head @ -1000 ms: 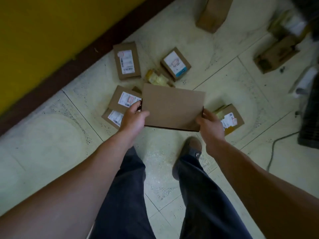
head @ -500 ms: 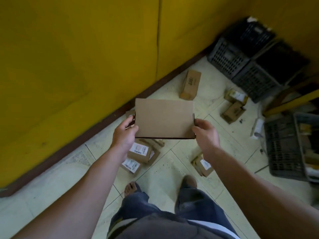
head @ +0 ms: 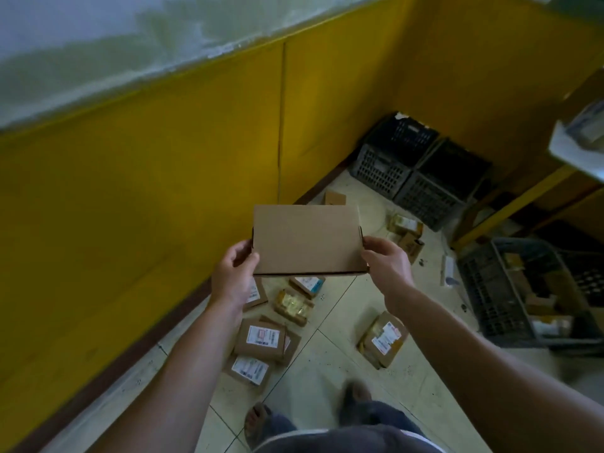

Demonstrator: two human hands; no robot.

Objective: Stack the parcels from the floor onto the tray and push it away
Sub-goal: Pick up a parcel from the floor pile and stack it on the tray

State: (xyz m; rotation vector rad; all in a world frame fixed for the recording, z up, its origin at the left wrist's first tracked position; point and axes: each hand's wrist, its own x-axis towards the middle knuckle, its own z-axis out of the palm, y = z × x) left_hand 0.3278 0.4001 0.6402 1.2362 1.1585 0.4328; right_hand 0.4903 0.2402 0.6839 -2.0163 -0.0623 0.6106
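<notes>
Parcels lie scattered on the tiled floor (head: 330, 371), and one flat brown cardboard parcel (head: 307, 240) is held up off it, roughly level with its plain face up, in front of the yellow wall (head: 147, 191). The left grip (head: 233, 276) clasps its left short edge, thumb on the top face. The right grip (head: 387, 266) clasps the right short edge the same way.

Just under the near edge of that held parcel, down on the floor, are a blue-striped labelled box (head: 307, 284), a yellowish bubble-wrapped packet (head: 292, 304) and a box (head: 257, 294) partly hidden by the left wrist. Nearer the person, two white-labelled boxes (head: 261, 340) overlap, and to the lower right a lone labelled box (head: 384, 338) lies apart.

Past the held parcel's right edge, small boxes (head: 407, 235) litter the floor before black crates (head: 425, 171) in the corner. Further right stands a grey plastic crate (head: 480, 289) with parcels inside, near a yellow shelf leg (head: 510, 204).
</notes>
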